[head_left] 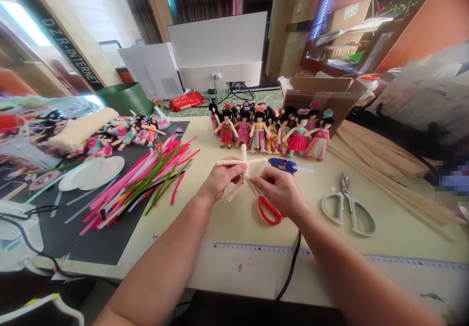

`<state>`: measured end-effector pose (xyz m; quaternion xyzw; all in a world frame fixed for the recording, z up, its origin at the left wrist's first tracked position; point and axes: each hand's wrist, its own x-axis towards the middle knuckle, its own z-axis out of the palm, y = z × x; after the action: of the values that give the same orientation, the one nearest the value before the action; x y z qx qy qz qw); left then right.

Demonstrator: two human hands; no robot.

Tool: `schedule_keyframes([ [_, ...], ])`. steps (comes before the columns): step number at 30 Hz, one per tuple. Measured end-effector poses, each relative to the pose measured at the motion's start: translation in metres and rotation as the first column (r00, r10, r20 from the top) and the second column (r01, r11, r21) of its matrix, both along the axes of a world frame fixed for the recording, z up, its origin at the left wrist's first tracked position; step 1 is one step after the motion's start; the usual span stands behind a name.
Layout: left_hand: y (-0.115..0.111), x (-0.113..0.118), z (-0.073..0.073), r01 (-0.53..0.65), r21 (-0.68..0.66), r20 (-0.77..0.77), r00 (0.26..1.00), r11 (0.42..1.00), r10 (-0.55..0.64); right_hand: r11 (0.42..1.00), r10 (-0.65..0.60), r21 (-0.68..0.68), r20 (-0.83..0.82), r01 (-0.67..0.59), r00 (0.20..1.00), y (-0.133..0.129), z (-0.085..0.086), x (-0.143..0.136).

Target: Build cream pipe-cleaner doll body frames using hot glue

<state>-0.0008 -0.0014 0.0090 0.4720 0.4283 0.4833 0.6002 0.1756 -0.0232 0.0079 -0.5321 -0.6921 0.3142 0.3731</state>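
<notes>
Near the middle of the table, my left hand (224, 178) is closed on a cream pipe-cleaner figure (244, 153), its thumb and fingers pinching the figure's middle. The figure has an upright stub on top, an arm out to each side and strands hanging below. To its right, my right hand (276, 184) is closed in a pinch on one of the lower strands. Red-handled scissors (270, 211) lie partly under my right hand. Just behind that hand is a blue glue gun (283, 165).
Small dolls (258, 131) stand in rows behind the hands. Colored pipe cleaners (135, 184) and white plates (102, 172) lie left. Grey-handled scissors (346, 204) and beige strips (388, 174) lie right. A ruler (256, 248) runs along the front; a cardboard box (322, 91) stands behind.
</notes>
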Motion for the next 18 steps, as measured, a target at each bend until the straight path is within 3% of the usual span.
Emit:
schedule_keyframes([
  [18, -0.0018, 0.0017, 0.0004, 0.039, 0.046, 0.003, 0.999, 0.998, -0.039, 0.999, -0.035, -0.032, 0.045, 0.037, 0.998, -0.0009, 0.0023, -0.0029],
])
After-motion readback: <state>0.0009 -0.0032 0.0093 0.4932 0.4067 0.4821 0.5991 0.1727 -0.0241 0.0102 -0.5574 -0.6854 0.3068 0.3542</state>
